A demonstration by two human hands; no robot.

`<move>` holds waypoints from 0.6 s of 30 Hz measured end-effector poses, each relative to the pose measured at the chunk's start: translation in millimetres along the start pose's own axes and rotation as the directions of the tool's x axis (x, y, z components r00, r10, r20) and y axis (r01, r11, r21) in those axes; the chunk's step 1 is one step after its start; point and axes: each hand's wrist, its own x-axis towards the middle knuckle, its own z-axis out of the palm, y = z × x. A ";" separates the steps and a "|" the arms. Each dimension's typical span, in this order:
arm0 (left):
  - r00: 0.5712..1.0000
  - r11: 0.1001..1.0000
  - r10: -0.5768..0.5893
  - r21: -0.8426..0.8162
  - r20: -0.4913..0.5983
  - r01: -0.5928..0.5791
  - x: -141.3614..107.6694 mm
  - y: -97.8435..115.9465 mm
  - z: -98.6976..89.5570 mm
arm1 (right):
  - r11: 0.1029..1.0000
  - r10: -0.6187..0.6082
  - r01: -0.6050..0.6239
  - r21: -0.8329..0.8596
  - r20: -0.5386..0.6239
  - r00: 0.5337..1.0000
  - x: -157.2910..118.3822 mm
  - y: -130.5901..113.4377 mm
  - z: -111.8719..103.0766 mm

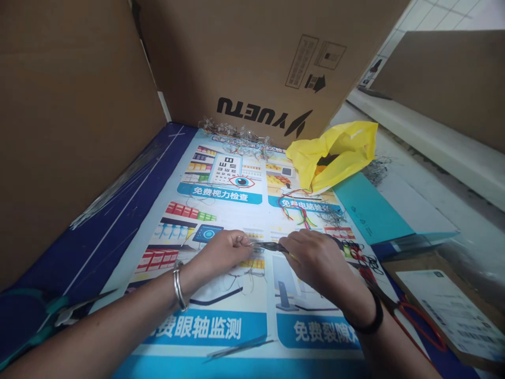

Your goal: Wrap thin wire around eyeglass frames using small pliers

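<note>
My left hand [232, 248], with a silver bangle at its wrist, pinches a thin wire piece near the middle of the printed sheet [272, 302]. The jaws of dark pliers [272, 246] meet the wire at my left fingertips. Wrapped round the pliers' handles is my right hand [313, 255], which has a black band at the wrist. Fine wires lie on the sheet below my left hand. Coloured cords [305, 216] rest just beyond my right hand. Exact details of the wire piece are too small to tell.
Cardboard panels [244, 58] stand behind and at the left. A yellow bag [335, 158] lies at the back right. Green-handled scissors [51, 316] are at left, red-handled scissors [422, 321] at right. Wire bundles [240, 347] lie in front; black loops [363, 255] sit right.
</note>
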 end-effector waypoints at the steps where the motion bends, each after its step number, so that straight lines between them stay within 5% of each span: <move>1: 1.000 1.000 -0.001 0.000 0.003 0.001 0.1 0.7 -0.5 | 1.000 0.000 0.000 -0.011 -0.005 1.000 0.0 -0.2 0.4; 11: 0.987 0.994 0.094 0.072 -0.130 -0.085 0.5 0.6 -0.6 | 0.995 0.052 -0.048 -0.085 0.046 0.998 -3.9 -9.2 -10.7; 18: 0.994 0.994 0.086 -0.059 -0.061 -0.089 -2.8 0.8 1.9 | 0.997 0.068 -0.060 -0.049 0.178 0.982 -8.4 -7.3 -11.5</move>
